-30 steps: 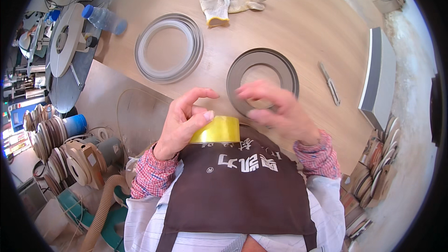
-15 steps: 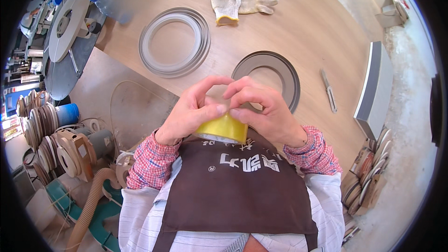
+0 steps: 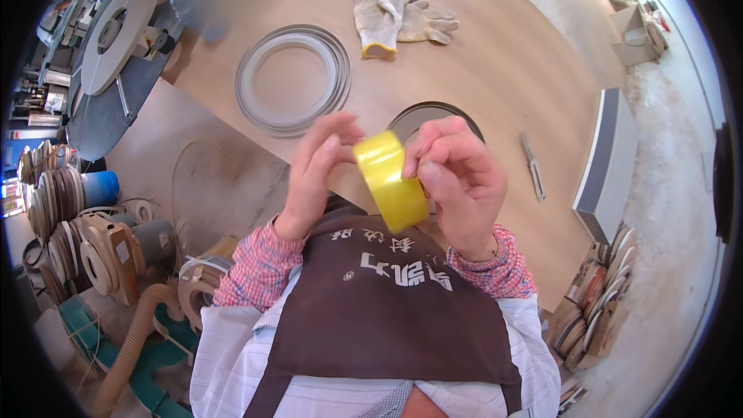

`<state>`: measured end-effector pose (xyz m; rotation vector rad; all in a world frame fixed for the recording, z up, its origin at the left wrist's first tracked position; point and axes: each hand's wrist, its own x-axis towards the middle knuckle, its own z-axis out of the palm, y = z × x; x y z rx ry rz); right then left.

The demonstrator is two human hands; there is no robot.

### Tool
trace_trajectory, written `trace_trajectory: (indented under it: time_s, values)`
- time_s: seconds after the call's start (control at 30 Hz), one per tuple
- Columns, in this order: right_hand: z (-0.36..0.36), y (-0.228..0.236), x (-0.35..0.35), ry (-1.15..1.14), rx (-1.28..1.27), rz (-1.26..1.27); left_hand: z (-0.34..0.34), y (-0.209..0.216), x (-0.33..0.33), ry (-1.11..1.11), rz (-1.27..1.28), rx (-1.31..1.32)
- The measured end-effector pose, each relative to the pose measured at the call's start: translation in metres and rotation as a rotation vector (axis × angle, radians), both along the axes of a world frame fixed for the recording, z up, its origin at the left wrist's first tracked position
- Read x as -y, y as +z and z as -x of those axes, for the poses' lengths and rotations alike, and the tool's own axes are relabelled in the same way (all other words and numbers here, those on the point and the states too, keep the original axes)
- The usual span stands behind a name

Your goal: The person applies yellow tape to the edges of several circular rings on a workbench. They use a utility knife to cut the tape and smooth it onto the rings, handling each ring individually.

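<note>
A roll of yellow tape (image 3: 391, 186) is tilted in front of my chest. My right hand (image 3: 468, 174) pinches its right edge with curled fingers. Just left of the roll, my left hand (image 3: 311, 178) is open, its fingers raised and slightly smeared by motion; the fingertips come close to the roll's upper left edge, and whether they touch it I cannot tell. Beyond the right hand lies a dark coil of edge strip (image 3: 409, 118) on the wooden table (image 3: 495, 70), partly covered by that hand and the tape.
Pale coiled strips (image 3: 339, 85) lie farther left on the table, near knitted work gloves (image 3: 379, 22). At right are a utility knife (image 3: 533, 166) and a grey-white block (image 3: 611, 170). A disc-shaped reel (image 3: 135, 11) stands far left, above several strip rolls (image 3: 66, 193) and a ribbed hose (image 3: 143, 333).
My left hand has come off the tape roll and moved apart to the left. The right hand has turned the roll, which is now steeply tilted.
</note>
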<state>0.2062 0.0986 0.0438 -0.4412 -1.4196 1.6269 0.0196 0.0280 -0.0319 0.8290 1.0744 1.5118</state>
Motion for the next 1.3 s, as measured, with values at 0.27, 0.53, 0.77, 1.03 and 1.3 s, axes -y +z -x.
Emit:
trace_trajectory:
  time_s: [0.27, 0.53, 0.77, 1.03, 1.3]
  values:
    - [0.018, -0.002, -0.012, -0.124, 0.132, -0.001, -0.020, 0.023, 0.012, -0.096, -0.160, -0.232]
    - [0.013, 0.012, -0.020, -0.273, 0.469, -0.563, -0.029, 0.024, 0.013, -0.072, -0.018, -0.205]
    - [0.010, 0.021, -0.021, -0.215, 0.505, -0.563, -0.030, 0.027, 0.003, -0.130, -0.018, -0.433]
    - [0.004, 0.034, -0.034, -0.240, 0.367, -0.348, -0.030, 0.038, 0.025, -0.385, -0.061, 0.181]
    - [0.001, 0.043, -0.025, -0.251, 0.381, -0.450, -0.024, 0.051, 0.016, -0.404, 0.167, 0.131]
